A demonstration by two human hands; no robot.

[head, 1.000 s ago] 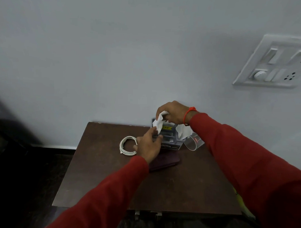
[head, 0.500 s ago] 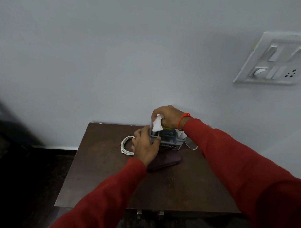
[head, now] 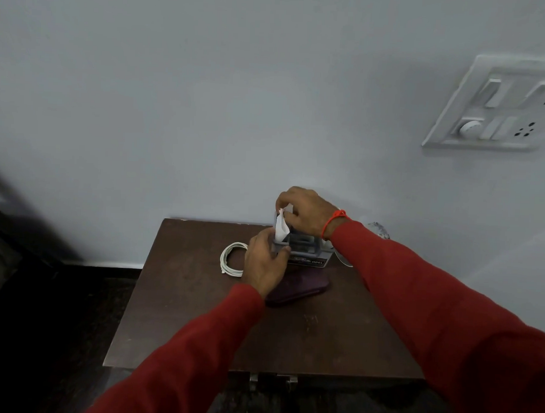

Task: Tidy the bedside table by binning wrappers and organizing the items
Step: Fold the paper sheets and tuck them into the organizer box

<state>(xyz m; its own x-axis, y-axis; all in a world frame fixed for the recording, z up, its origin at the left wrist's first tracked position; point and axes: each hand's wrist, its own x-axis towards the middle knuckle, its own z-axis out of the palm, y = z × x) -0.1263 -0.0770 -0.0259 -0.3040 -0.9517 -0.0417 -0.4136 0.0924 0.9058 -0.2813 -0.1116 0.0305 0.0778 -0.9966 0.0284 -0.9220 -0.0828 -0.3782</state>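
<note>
Right hand (head: pixel 306 212) pinches white wrapper (head: pixel 281 226), long axis upright, lower end in grey organizer (head: pixel 300 249); left hand (head: pixel 264 261) fingers grip organizer's side.

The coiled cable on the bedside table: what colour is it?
White; the coiled cable shows best in the head view.

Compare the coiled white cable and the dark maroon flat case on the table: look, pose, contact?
The coiled white cable is a thin, pale open loop; the dark maroon flat case is a solid, dark slab. The cable lies beside the left hand, contact unclear; the case is partly hidden under that hand. The cable sits left of the grey organizer box; the case sits in front of it. Both lie flat on the brown table.
</note>
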